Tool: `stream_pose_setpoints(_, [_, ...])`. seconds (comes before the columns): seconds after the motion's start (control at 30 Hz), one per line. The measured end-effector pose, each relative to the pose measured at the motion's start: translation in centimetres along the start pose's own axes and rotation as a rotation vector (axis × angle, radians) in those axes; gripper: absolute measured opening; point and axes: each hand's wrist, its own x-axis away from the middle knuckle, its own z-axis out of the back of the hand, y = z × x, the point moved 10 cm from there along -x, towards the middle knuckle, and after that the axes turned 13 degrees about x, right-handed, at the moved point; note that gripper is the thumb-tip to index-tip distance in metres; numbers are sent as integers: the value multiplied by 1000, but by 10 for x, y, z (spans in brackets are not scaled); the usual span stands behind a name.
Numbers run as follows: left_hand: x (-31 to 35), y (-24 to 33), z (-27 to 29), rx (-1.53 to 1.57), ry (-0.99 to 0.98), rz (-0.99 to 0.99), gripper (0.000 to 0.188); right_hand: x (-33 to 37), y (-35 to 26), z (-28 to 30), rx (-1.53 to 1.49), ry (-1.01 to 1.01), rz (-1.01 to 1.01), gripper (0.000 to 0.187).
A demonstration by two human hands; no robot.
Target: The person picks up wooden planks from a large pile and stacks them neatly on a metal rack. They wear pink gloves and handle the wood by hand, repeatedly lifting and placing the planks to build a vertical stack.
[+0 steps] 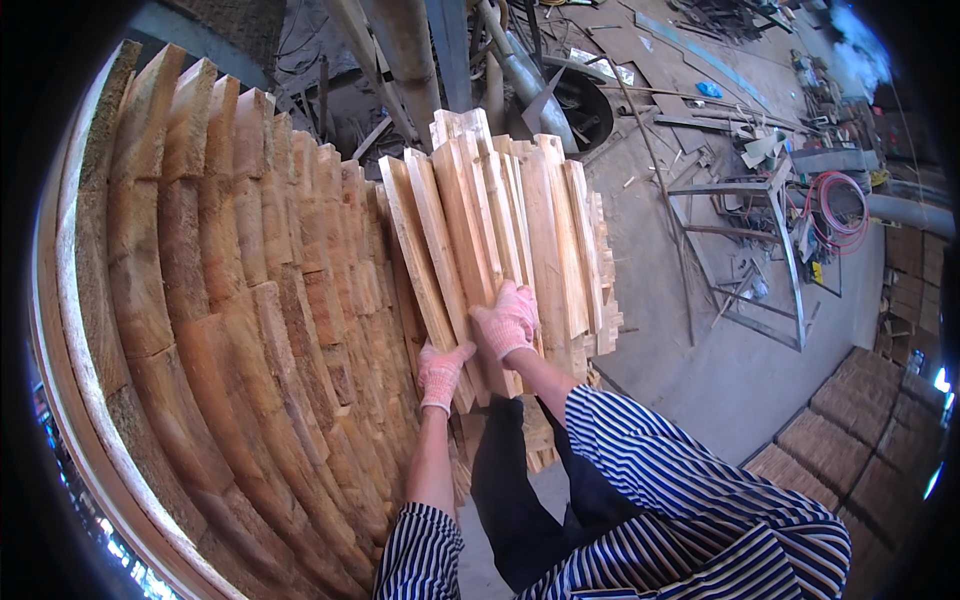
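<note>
Light wooden boards [546, 230] lie side by side on a stack in front of me, their long sides pointing away. My left hand [440, 375], in a pinkish knit glove, is closed round the near end of a narrow board [428, 262] at the stack's left side. Farther right and a little farther away, my right hand [508, 318], gloved alike, grips the edge of a wider board [462, 225]. Its fingers lie over the top, so part of the grip is hidden. Some boards sit tilted and uneven on the pile.
A tall wall of stacked timber [215, 260] fills the left side. Beyond the boards stand metal pipes [405, 60] and a round dark pit [580, 105]. At right are a metal frame [790, 250], a coiled pink hose [838, 205] and bundled wood [830, 435].
</note>
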Motion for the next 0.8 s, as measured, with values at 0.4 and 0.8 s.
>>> stream_pose_setpoints(0.4, [189,32,-45,299,-429,124,61,74,101,27,-944,-1033,96,81])
stream_pose_setpoints(0.8, [276,96,-40,395,-319,-142,64,126,127,60,-1179,-781,250,76])
